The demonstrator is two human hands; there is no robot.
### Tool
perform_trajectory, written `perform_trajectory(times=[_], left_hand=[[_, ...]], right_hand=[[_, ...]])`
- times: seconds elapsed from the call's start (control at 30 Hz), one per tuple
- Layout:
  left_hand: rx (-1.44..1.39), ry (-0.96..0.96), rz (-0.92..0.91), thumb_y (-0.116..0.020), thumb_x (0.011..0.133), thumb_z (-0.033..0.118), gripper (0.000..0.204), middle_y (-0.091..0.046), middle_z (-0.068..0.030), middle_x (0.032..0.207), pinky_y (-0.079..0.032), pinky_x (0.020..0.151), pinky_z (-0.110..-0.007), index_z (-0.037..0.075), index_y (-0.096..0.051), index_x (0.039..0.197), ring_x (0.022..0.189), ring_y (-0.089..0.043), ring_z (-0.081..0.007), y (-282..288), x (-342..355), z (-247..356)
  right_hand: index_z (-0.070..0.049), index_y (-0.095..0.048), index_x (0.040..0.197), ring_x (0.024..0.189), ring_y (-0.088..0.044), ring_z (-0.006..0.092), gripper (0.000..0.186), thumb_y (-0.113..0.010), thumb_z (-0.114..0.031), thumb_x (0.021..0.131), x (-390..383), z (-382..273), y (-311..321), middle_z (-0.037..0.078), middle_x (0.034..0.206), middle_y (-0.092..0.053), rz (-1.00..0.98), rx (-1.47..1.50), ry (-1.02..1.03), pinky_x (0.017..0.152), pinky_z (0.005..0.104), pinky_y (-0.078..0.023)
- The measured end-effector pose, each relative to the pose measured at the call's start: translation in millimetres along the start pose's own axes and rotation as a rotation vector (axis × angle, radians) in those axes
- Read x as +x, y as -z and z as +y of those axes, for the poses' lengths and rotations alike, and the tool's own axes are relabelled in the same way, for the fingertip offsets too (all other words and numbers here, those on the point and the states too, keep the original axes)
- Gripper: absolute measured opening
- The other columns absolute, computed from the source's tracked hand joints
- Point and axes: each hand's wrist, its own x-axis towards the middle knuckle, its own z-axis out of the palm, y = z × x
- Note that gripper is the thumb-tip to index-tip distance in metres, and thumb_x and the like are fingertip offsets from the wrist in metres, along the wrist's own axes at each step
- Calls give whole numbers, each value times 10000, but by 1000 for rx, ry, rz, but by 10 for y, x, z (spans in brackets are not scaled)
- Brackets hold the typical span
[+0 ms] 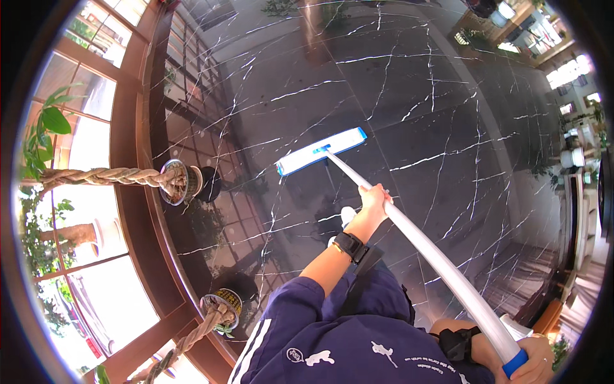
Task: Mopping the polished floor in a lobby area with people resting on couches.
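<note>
A flat mop has a long silver-white pole that slants from the lower right up to its head. Its wide mop head, white with blue edging, lies flat on the dark floor ahead of me. Around the pole's lower-middle stretch, not far behind the head, my left hand is closed; a black watch sits on that wrist. At the lower right my right hand grips the pole's top end by its blue end piece. A black band circles my right wrist.
Dark, glossy marble floor with white veins spreads ahead. Along the left run brown-framed windows. Two potted plants with braided trunks stand there, one pot farther off and a yellowish pot nearer. Shelves and plants line the far right.
</note>
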Motion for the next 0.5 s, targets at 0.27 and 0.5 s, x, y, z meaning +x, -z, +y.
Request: perform_trajectory(times=[0.27, 0.5], left_hand=[[23, -22, -5, -346, 730, 8, 267, -378, -50, 577, -355, 356, -269, 147, -223, 921, 394, -376, -124, -414, 412, 536], [64, -71, 38, -334, 733, 6, 268, -385, -51, 588, -352, 371, -263, 149, -225, 932, 405, -377, -125, -848, 884, 1259]], right_hand=[[-127, -316, 619, 390, -375, 10, 236, -520, -165, 731, 117, 587, 114, -85, 443, -362, 35, -138, 9, 448, 157, -316], [-128, -310, 603, 384, -383, 10, 235, -510, -159, 724, 323, 1475, 523, -76, 443, -373, 83, -75, 55, 434, 166, -314]])
